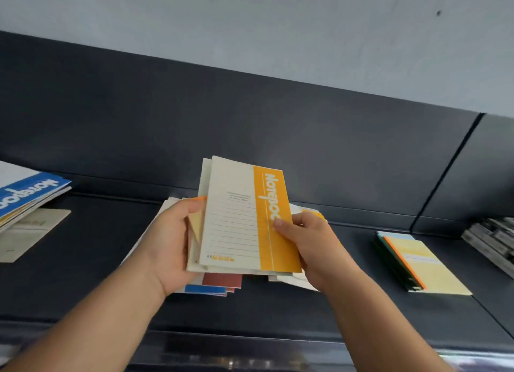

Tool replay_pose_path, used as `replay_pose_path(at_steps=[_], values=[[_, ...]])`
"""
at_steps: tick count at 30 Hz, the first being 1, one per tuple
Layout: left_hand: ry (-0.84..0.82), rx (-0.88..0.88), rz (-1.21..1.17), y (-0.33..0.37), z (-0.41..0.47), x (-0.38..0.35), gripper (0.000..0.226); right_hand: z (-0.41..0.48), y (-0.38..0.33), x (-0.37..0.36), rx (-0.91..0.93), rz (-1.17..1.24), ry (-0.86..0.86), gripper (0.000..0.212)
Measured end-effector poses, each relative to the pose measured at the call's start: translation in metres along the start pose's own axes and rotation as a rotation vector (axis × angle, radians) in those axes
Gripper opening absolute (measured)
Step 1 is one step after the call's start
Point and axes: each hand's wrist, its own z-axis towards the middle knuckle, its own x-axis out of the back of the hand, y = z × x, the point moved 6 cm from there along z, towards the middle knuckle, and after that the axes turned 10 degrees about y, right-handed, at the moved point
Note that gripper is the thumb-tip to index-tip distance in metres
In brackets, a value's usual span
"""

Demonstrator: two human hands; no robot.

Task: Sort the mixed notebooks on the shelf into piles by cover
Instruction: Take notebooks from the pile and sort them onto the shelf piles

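A cream notebook with an orange band [239,218] is held upright above the middle of the dark shelf [278,310]. My right hand [308,246] pinches its orange edge, thumb on the cover. My left hand [169,246] grips a small bundle of cream and pale yellow notebooks [194,232] just behind it. Under both hands lies a mixed heap [219,284] with red, blue and white covers. A pile with a blue-banded cover on top [27,196] lies at the far left. To the right lies a pile topped by a pale yellow cover [422,263].
A single beige notebook [30,232] lies flat beneath the left pile. Grey and white stacked booklets [492,241] sit at the far right edge. The shelf's dark back panel [250,127] rises behind everything. The shelf's front lip [250,341] runs below my forearms.
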Motion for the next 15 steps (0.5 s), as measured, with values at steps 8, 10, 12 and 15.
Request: replay_pose_path(at_steps=[8,10,12,15], values=[[0.13,0.017,0.112,-0.066,0.019,-0.082,0.026,0.038,0.022,0.123,-0.074,0.112,0.052,0.013],[0.145,0.0,0.141,-0.08,0.021,-0.101,0.021,0.049,0.026,0.15,-0.073,0.124,0.07,0.012],[0.17,-0.015,0.148,-0.093,0.023,-0.114,0.019,0.059,0.032,0.169,-0.088,0.143,0.072,0.012],[0.221,-0.04,0.141,-0.108,0.027,-0.123,0.019,0.069,0.04,0.186,-0.097,0.14,0.057,0.01]])
